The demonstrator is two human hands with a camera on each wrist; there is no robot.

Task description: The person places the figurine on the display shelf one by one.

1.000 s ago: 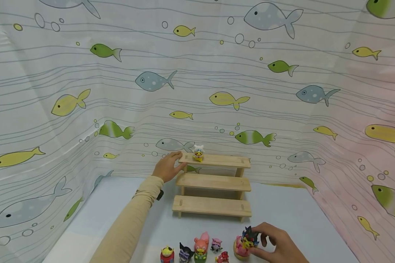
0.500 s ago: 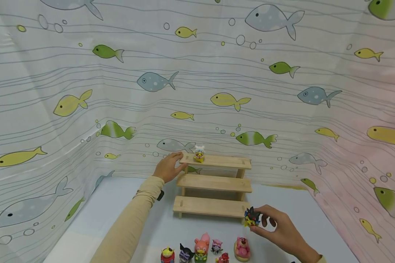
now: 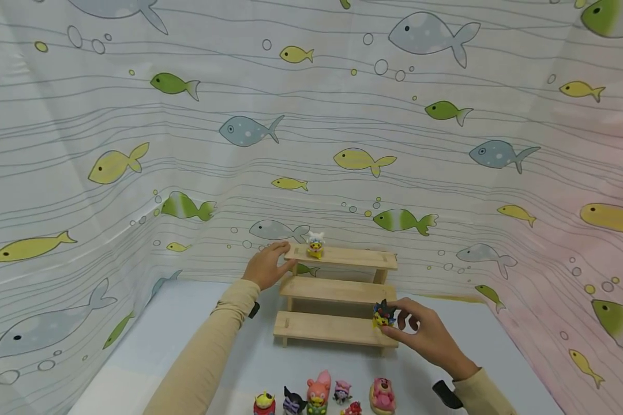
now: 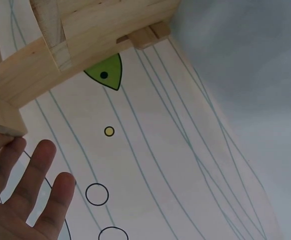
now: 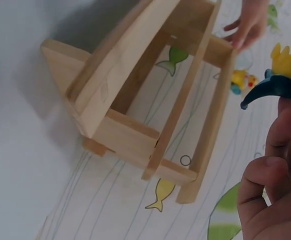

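Observation:
My left hand point(image 3: 263, 267) holds the left end of the top board of a three-tier wooden display shelf point(image 3: 337, 327). In the left wrist view its lower fingers point(image 4: 55, 200) are spread below the board's end. My right hand point(image 3: 423, 331) pinches a small yellow toy figurine point(image 3: 383, 314) with a black spiky top and blue parts. That figurine is in front of the right end of the lower tiers; contact with the wood cannot be told. On the top tier, toward the left, stands a yellow figurine with a white top point(image 3: 315, 245).
In front of the shelf, several figurines stand on the white table point(image 3: 249, 357): a pink bear point(image 3: 382, 395), a pink-orange one point(image 3: 319, 393), a small pink one point(image 3: 342, 392), a black-hooded one point(image 3: 293, 402) and a red one point(image 3: 264, 404). A fish-patterned sheet point(image 3: 311, 104) rises behind.
My right hand has lifted the black-topped figurine from beside the pink bear and carried it up and forward to the shelf's right end. The left hand stays at the top board.

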